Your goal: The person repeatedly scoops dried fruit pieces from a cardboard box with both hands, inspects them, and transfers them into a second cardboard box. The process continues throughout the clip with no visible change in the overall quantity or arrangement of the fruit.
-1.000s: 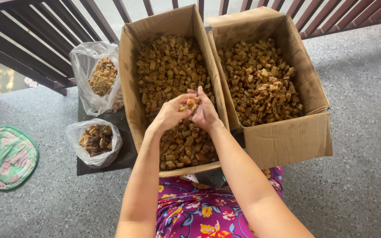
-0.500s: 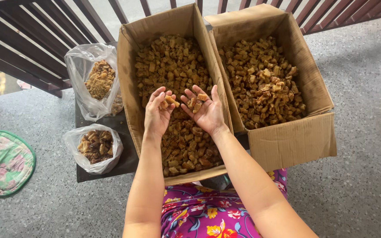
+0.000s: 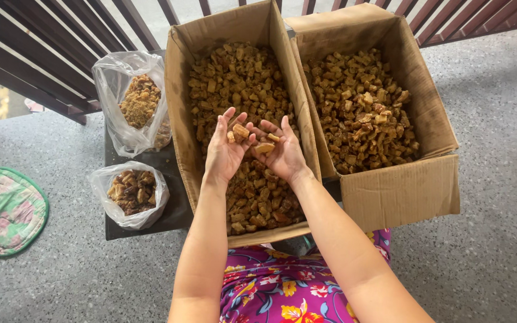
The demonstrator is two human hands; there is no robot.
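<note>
My left hand [image 3: 225, 152] and my right hand [image 3: 282, 152] are held palms up, side by side, over the left cardboard box [image 3: 178, 119]. Small brown chunks [image 3: 240, 131] rest on the left fingers, and a few more chunks [image 3: 264, 146] lie on the right palm. The fingers of both hands are spread and cupped, not closed. The left box is full of brown dried pieces [image 3: 234, 78]. A second cardboard box [image 3: 402, 191] to the right holds darker brown pieces [image 3: 360, 107].
Two clear plastic bags stand left of the boxes on a dark board [image 3: 172, 209]: the far bag [image 3: 133, 101] with crumbly brown bits, the near bag [image 3: 130, 191] with bigger chunks. A green patterned mat [image 3: 4, 209] lies on the speckled floor. Dark railing [image 3: 43, 66] runs behind. Floral cloth [image 3: 270, 287] covers my lap.
My hands were pressed together over the box a second ago. They have since parted and turned palms up, and now sit side by side with chunks lying on them.
</note>
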